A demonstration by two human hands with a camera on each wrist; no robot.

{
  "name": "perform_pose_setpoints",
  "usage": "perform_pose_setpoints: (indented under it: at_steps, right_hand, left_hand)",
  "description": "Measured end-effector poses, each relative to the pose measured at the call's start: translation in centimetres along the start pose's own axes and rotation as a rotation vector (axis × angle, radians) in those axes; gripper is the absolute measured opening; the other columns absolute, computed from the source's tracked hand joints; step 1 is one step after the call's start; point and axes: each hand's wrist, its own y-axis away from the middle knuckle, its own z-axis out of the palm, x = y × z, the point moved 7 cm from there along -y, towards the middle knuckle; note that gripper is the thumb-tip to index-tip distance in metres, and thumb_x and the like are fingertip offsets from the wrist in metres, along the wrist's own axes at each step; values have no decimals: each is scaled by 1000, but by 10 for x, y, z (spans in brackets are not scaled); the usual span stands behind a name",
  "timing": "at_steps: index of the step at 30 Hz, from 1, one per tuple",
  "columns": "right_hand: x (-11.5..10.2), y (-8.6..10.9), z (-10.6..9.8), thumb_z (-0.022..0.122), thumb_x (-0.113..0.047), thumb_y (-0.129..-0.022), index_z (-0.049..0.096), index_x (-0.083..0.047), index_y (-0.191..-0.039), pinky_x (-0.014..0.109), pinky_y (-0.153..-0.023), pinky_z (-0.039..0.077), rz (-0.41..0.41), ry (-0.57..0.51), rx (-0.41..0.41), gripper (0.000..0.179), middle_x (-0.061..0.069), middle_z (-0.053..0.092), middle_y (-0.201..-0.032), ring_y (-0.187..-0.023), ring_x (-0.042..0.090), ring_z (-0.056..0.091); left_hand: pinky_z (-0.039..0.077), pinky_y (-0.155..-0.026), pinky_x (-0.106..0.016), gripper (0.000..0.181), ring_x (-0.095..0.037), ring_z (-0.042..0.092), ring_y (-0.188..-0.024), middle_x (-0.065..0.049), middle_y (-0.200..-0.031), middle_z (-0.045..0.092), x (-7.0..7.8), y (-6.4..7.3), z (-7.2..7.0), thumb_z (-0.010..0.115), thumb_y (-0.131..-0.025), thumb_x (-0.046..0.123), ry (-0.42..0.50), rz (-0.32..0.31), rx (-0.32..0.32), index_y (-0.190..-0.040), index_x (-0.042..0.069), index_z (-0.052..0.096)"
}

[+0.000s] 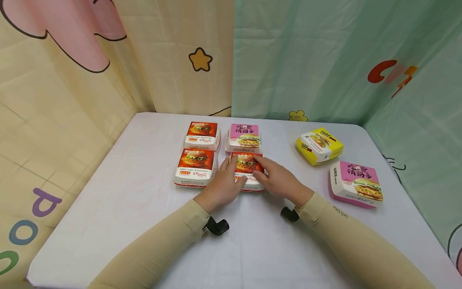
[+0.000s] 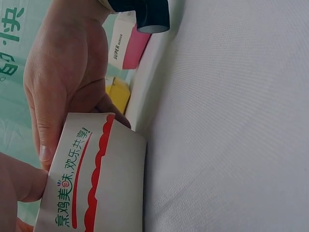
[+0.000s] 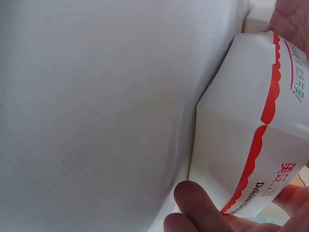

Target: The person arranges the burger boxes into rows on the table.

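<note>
A red-and-white burger box (image 1: 247, 163) stands on the white table between both hands, in front of a pink burger box (image 1: 244, 137). My left hand (image 1: 221, 188) grips its left side, thumb over the top. On the opposite side my right hand (image 1: 280, 179) holds it, with the thumb across the lid. In the left wrist view the box's white side (image 2: 118, 179) with a red scalloped edge faces the camera. The right wrist view shows right-hand fingers (image 3: 200, 208) low against the box's side. Two more red-and-white burger boxes (image 1: 196, 167) stand in a column to the left.
A yellow burger box (image 1: 319, 146) sits turned at an angle at the back right. Nearer the right edge lies another pink burger box (image 1: 356, 184). Printed curtains (image 1: 288, 60) enclose the table (image 1: 119, 208) at the back and sides.
</note>
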Motion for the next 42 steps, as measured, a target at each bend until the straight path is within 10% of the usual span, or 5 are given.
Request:
perform_pose_setpoints:
  at_steps: [31,42]
  right_hand:
    - [-2,6,-10,57,-43,-107,26,-23,-169,65,-124,29,3,-37,30,72,20,19,-175,-160,44,25]
    - [1,20,-30,57,-42,-108,31,-22,-167,69,-122,29,29,11,68,68,19,17,-176,-158,50,23]
  left_hand:
    - [22,-128,-60,83,-34,6,-165,-13,-179,-6,13,7,-5,56,-108,43,12,15,41,-171,16,10]
    - [32,-125,-58,69,-32,28,-161,-11,-174,25,32,15,-30,60,-107,27,96,223,185,-166,11,28]
